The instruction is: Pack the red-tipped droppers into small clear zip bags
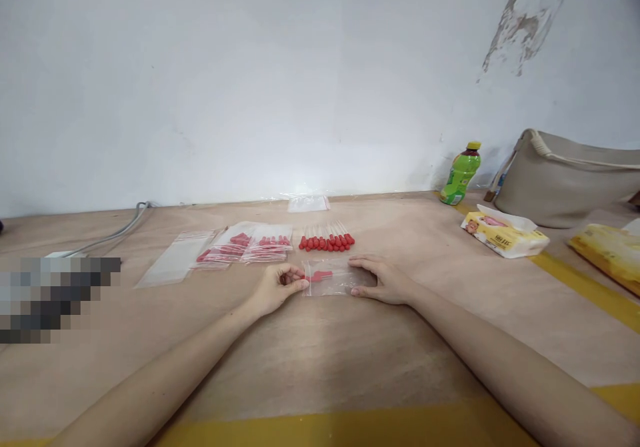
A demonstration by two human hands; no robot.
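A small clear zip bag (343, 285) lies on the brown table in front of me, with red pieces (319, 276) showing inside near its left end. My left hand (280, 288) pinches that left end between thumb and fingers. At the opposite end rests my right hand (384, 280), thumb and fingers spread apart, their tips touching the bag's edges. Just beyond the bag is a row of thin pale sticks with red bulb-shaped ends (327, 241). To the left, several filled zip bags (267, 243) with red pieces overlap in a pile, beside flat clear bags (173, 260).
Another clear bag (309, 203) lies by the wall. Toward the right stand a green bottle (461, 175), a tissue pack (505, 233), a yellow pack (607, 250) and a grey handbag (570, 180). A grey cable (120, 232) runs at the left. Yellow tape (310, 428) crosses the table's near side.
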